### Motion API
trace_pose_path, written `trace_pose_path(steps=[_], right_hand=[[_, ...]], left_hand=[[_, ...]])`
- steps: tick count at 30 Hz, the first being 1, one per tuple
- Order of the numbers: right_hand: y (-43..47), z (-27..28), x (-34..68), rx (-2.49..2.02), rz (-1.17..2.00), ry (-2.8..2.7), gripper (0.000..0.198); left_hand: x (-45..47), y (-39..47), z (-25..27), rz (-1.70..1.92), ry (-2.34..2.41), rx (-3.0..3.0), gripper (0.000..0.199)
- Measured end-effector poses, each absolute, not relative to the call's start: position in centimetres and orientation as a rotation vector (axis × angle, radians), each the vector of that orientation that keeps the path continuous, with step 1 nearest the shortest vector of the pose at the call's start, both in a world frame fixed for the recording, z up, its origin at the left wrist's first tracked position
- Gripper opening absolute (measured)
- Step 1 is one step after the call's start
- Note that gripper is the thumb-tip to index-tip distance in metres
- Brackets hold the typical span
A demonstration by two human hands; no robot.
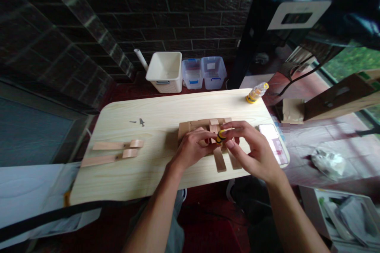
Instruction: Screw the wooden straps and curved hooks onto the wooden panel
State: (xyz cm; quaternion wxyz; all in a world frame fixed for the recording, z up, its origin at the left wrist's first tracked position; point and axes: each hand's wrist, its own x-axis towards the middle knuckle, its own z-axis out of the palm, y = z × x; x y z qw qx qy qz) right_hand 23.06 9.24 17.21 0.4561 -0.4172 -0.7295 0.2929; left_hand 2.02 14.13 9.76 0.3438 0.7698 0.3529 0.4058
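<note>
A short yellow-and-black screwdriver [220, 136] stands over the wooden pieces, its tip hidden. My right hand [252, 148] has its thumb and fingers around the handle. From the other side, my left hand [194, 144] is closed, with thumb and index fingertips right by the screwdriver; what they pinch is hidden. Under both hands lie two wooden strips with blocks, one strip [220, 161] and another strip [235, 162], over a brown cardboard piece [184, 128]. On the table's left are two similar strips, an upper one [108, 146] and a lower one [101, 160], each with a block at its end.
Small dark screws [141, 121] lie on the light wooden table [154, 114]. A clear bottle with yellow ends [257, 93] stands at the back right corner, and a phone [271, 142] lies at the right edge. Behind the table are a white bin [164, 72] and two clear boxes [213, 73].
</note>
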Motion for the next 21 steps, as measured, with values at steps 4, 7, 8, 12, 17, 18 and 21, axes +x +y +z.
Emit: trace_pose_path(steps=[4, 7, 8, 12, 17, 18, 21], right_hand=[[9.8, 16.7, 25.5, -1.215, 0.594, -1.740, 0.026], [10.5, 14.1, 30.2, -1.696, 0.346, -1.512, 0.062], [10.6, 12.8, 32.0, -1.886, 0.305, -1.504, 0.078], [10.1, 7.0, 37.4, -2.446, 0.356, -1.494, 0.107], [9.2, 3.5, 38.8, -2.586, 0.330, -1.501, 0.107], [9.1, 3.3, 38.8, -2.582, 0.306, -1.507, 0.106], [9.2, 3.3, 38.9, -2.568, 0.266, -1.519, 0.104]], left_hand=[[2.2, 14.0, 9.7, 1.031, 0.996, 2.011, 0.012], [2.2, 13.9, 9.4, 1.048, 1.005, 2.001, 0.014], [2.2, 13.9, 9.3, 1.054, 0.996, 1.998, 0.015], [2.2, 14.0, 9.2, 1.070, 0.965, 2.002, 0.015], [2.2, 14.1, 9.2, 1.056, 0.974, 1.997, 0.014], [2.2, 14.1, 9.1, 1.057, 0.973, 1.990, 0.014], [2.3, 14.1, 9.1, 1.058, 0.986, 1.983, 0.015]])
